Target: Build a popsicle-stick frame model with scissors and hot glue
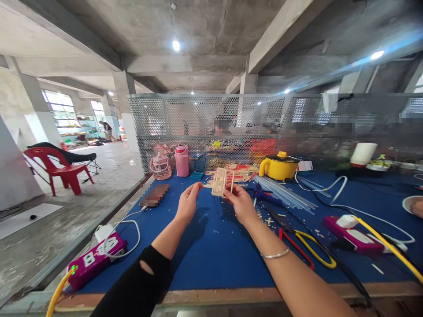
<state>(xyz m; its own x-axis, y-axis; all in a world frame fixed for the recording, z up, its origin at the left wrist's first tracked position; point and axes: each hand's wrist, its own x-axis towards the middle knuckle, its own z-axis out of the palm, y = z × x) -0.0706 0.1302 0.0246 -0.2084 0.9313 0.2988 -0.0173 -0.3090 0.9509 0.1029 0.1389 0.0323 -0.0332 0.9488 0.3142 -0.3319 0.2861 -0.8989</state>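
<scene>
My right hand (243,203) is closed on a small pale wooden stick frame (218,182), held upright above the table with thumb and fingers at its right edge. One thin stick stands up beside the frame by the fingers. Just left of it, my left hand (188,203) is raised with thumb and fingertips pinched together. Whether something small is between those fingertips cannot be made out. Behind the frame lies a heap of loose wooden sticks (243,171), some with red marks. To the right rests a blue tool that looks like a glue gun (266,195).
Clear rods (287,193) and a yellow pot (280,167) are at the right. A red-and-yellow-handled tool (315,251) lies nearer. Purple power strips (97,259) with cables flank both sides. A phone (155,195), pink bottle (181,161) and perforated metal screen (185,119) stand beyond.
</scene>
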